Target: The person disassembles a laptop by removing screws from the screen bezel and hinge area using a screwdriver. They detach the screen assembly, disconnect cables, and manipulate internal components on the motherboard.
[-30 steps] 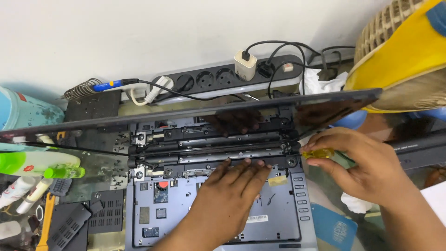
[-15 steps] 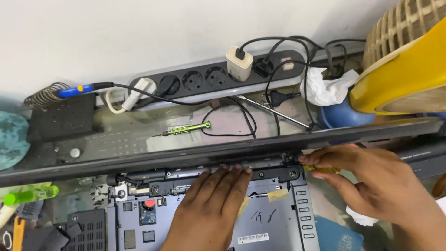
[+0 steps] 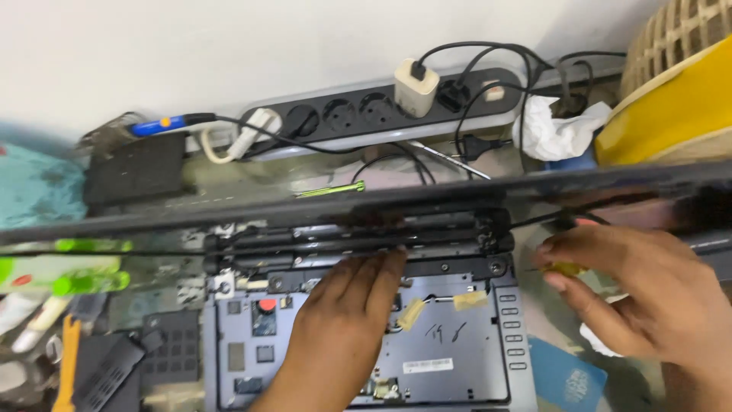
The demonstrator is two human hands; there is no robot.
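Laptop [image 3: 457, 366] lies bottom-up on the bench [image 3: 229, 183] in front of me, its grey underside bared, two scraps of yellowish tape [image 3: 471, 300] stuck near the hinge bar [image 3: 427, 267]. My left hand [image 3: 343, 320] rests flat on that underside, fingers together and stretched out, their tips touching the dark hinge bar. My right hand [image 3: 633, 294] sits just beside the laptop's right corner, fingers curled and pinching a small yellow-handled screwdriver [image 3: 566, 268] whose tip I cannot make out. The dark lid [image 3: 595, 187] stands up behind both hands. Beyond it a black power strip [image 3: 381, 114] lies along the wall, with a white adapter [image 3: 415, 85] plugged in and a green screwdriver [image 3: 332, 189] near it.
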